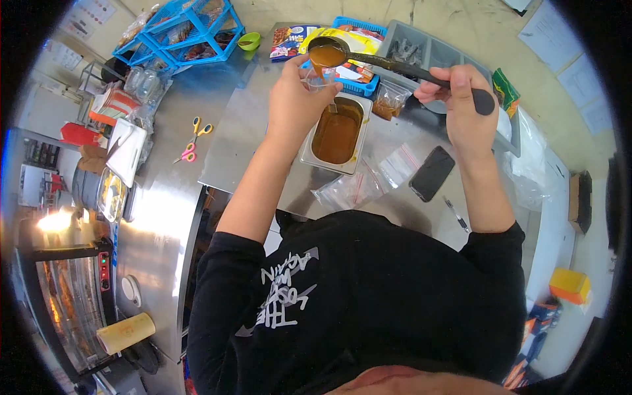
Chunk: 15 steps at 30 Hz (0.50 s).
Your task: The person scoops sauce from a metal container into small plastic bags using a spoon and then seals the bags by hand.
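My right hand (466, 98) grips the handle of a black ladle (390, 62). The ladle's bowl is tilted, and brown sauce (328, 55) runs over its lip. Under the stream, my left hand (298, 98) holds a small clear plastic bag or cup (318, 79) open between thumb and fingers; its exact shape is hard to make out. Just below my left hand stands a rectangular steel food pan (364, 131) with more brown sauce inside. Clear zip bags (353, 190) lie on the steel counter in front of my body.
A phone (432, 174) and a pen (456, 215) lie at right. Behind the pan are a small filled bag (390, 101), a blue basket (363, 88) of packets and a grey divided bin (428, 74). Scissors (190, 148) lie left; a lit food warmer (69, 296) stands beyond.
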Each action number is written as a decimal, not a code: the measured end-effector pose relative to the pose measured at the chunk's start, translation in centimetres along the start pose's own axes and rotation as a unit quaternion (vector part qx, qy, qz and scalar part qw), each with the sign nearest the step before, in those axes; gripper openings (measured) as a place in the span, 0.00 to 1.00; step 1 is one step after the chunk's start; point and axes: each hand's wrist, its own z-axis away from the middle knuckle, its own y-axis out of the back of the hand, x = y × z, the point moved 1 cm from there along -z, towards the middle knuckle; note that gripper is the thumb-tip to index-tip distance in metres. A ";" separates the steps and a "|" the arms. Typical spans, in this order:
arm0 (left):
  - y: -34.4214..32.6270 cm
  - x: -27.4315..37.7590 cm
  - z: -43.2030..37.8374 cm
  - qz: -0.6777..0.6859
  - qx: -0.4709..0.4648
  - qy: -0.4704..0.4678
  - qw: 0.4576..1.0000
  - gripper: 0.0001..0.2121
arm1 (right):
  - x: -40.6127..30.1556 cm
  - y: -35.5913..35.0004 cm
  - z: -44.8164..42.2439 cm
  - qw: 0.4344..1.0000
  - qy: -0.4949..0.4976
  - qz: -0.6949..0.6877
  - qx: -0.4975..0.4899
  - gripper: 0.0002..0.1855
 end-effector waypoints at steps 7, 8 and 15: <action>-0.1 -0.4 -0.3 0.034 0.014 -0.012 0.999 0.32 | -1.5 -0.3 0.2 0.989 0.094 0.074 -0.088 0.14; -0.1 -0.4 -0.3 0.033 0.016 -0.015 0.999 0.32 | -1.7 -0.1 0.1 0.989 0.094 0.074 -0.088 0.14; 0.3 0.0 -0.2 0.007 0.013 0.010 1.000 0.29 | -2.7 -0.7 0.1 0.878 0.318 0.275 -0.229 0.09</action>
